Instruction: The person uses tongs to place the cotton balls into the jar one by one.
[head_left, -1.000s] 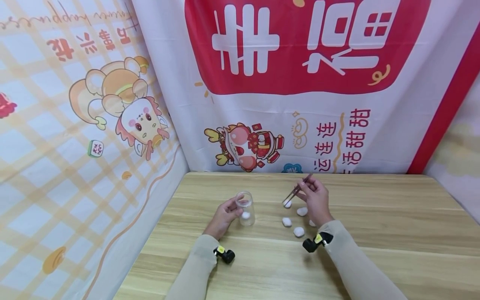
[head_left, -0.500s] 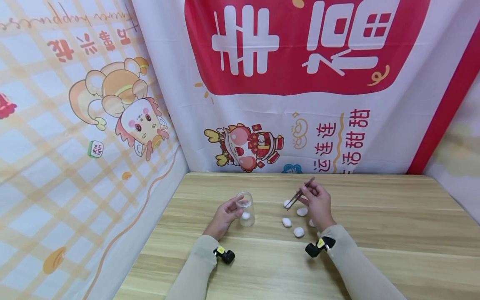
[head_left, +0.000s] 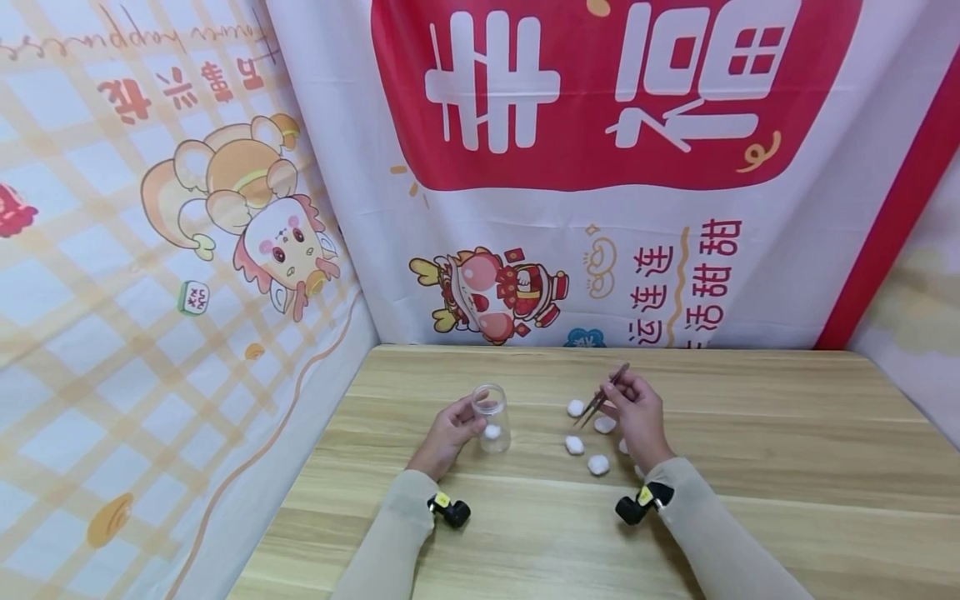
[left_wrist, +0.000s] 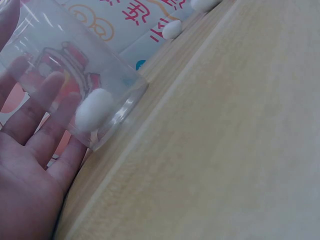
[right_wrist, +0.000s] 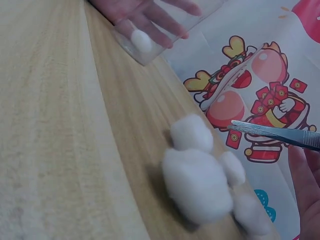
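A clear plastic jar (head_left: 492, 421) stands upright on the table, gripped at its side by my left hand (head_left: 447, 433). One white cotton ball (left_wrist: 95, 110) lies at the jar's bottom. In my right hand (head_left: 636, 414) I hold metal tweezers (head_left: 602, 398), which slant down toward the table; nothing is between their tips. Near those tips lies a cotton ball (head_left: 575, 408), with another cotton ball (head_left: 574, 445) closer to me. More sit under and beside the right hand, such as the cotton ball (head_left: 597, 465) at the front; some are partly hidden by that hand.
The wooden table (head_left: 525, 533) runs back to a wall hung with a printed red and white banner (head_left: 585, 250). A second patterned hanging (head_left: 172, 333) borders the left side. Wrist cameras (head_left: 450, 509) sit on both forearms.
The tweezers' tips have come away from the back cotton ball, and my right hand has drawn slightly toward me and to the right. My left hand and the jar have kept their place.
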